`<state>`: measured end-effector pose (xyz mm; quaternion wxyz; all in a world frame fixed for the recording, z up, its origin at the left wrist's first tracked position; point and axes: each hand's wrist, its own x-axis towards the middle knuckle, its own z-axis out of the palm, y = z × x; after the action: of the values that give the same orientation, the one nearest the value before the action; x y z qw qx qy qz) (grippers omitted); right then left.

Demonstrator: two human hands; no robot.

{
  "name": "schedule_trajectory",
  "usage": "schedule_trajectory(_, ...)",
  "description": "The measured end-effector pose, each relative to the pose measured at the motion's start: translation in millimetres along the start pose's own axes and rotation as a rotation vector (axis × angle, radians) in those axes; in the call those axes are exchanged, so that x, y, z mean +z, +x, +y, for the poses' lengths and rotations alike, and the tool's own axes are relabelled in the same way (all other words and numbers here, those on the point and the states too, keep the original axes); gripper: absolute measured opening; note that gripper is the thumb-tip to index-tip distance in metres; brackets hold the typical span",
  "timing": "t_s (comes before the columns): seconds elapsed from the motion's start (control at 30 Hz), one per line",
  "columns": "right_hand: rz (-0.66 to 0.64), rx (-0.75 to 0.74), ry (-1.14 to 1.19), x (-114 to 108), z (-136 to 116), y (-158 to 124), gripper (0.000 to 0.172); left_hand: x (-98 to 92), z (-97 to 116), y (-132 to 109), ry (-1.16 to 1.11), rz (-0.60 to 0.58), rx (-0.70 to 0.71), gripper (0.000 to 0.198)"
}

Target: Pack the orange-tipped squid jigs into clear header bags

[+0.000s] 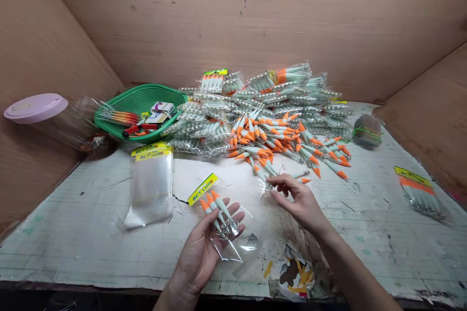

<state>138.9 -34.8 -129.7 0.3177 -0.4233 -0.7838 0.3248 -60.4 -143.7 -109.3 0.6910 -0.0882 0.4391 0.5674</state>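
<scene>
My left hand (204,248) lies palm up and holds a clear bag (219,214) with a yellow "BCT LURE" header; three orange-tipped white lures show inside it. My right hand (297,199) reaches to the near edge of a loose pile of orange-tipped lures (280,143), fingers curled in a pinch on something small I cannot make out. Behind the loose pile lies a heap of filled clear packs (262,95).
A stack of empty yellow-header bags (151,180) lies left of my hands. A green basket (136,99) with small items and a pink-lidded container (36,107) stand at back left. One filled pack (419,192) lies right. Wooden walls enclose the worn table (91,233).
</scene>
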Motion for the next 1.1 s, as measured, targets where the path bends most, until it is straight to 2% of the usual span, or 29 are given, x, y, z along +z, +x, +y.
schedule_trajectory(0.07, 0.032, 0.175, 0.383, -7.7, -1.0, -13.3, 0.025, 1.4, 0.9, 2.9, -0.012, 0.01, 0.009, 0.031)
schedule_trajectory(0.1, 0.042, 0.2, 0.519, -11.9, -2.5, -20.4, 0.028, 2.8, 1.2, 4.4, -0.019, 0.019, 0.01, 0.03)
schedule_trajectory(0.17, -0.005, 0.125, 0.671, -21.9, -9.7, -34.5, 0.029, 6.0, 1.3, 7.1, -0.028, 0.03, 0.01, 0.029)
schedule_trajectory(0.23, -0.174, -0.021, 0.655, -34.4, -23.4, -46.3, 0.025, 8.9, 0.7, 9.3, -0.028, 0.021, 0.016, 0.028)
schedule_trajectory(0.33, -0.486, -0.16, 0.407, -49.9, -48.9, -56.2, 0.015, 11.5, -1.5, 10.4, -0.019, -0.021, 0.027, 0.03)
schedule_trajectory(0.4, -0.53, -0.204, 0.217, -51.1, -61.3, -58.7, 0.02, 12.7, -3.8, 9.6, -0.005, -0.035, 0.013, 0.03)
schedule_trajectory(0.5, -0.37, -0.297, -0.006, -37.5, -66.3, -59.9, 0.034, 14.5, -7.8, 7.2, 0.026, -0.027, -0.021, 0.03)
schedule_trajectory(0.6, -0.177, -0.371, -0.161, -18.6, -61.9, -60.1, 0.041, 14.9, -11.3, 5.1, 0.044, -0.06, -0.016, 0.028)
schedule_trajectory(0.8, 0.097, -0.46, -0.323, -4.1, -59.9, -62.8, 0.03, 10.0, -13.0, 4.3, 0.046, -0.104, 0.058, 0.031)
schedule_trajectory(0.87, 0.113, -0.499, -0.335, -3.7, -60.4, -65.5, 0.027, 9.2, -13.3, 4.3, 0.051, -0.123, 0.069, 0.033)
schedule_trajectory(1.0, 0.024, -0.565, -0.395, -4.2, -61.0, -69.2, 0.026, 10.2, -15.1, 3.3, 0.098, -0.143, 0.019, 0.031)
schedule_trajectory(1.1, 0.054, -0.557, -0.366, -3.0, -60.5, -69.0, 0.027, 11.4, -16.5, 1.7, 0.137, -0.17, -0.032, 0.029)
